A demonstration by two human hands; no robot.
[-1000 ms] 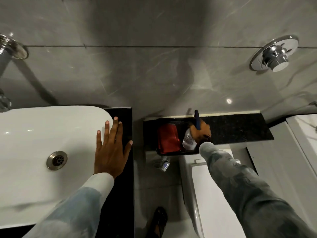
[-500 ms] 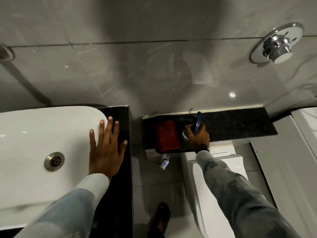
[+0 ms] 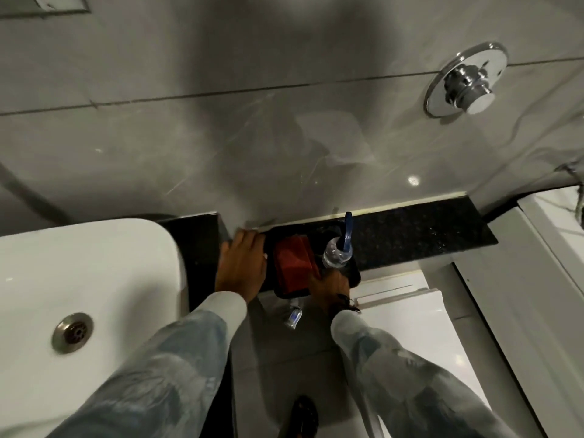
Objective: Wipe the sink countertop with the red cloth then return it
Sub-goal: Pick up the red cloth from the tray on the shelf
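Observation:
The red cloth (image 3: 292,265) lies folded in the left half of a black tray (image 3: 286,293) on the dark ledge behind the toilet. My left hand (image 3: 241,267) rests flat against the tray's left rim, fingers pointing at the wall, holding nothing. At the tray's near edge, my right hand (image 3: 331,284) has its fingers at the cloth's near right corner; whether they grip it is hidden. The white sink (image 3: 79,279) sits at the left, with the black countertop (image 3: 202,248) along its right side.
A clear bottle with a blue handle sticking out (image 3: 336,254) stands in the tray's right half. The black ledge (image 3: 410,235) runs on to the right. Below are the white toilet cistern (image 3: 401,311) and a small valve (image 3: 294,316). A chrome flush button (image 3: 464,80) is on the wall.
My left hand left the sink's rim and moved right to the tray's left side. My right hand let go of the bottle and dropped to the tray's near edge.

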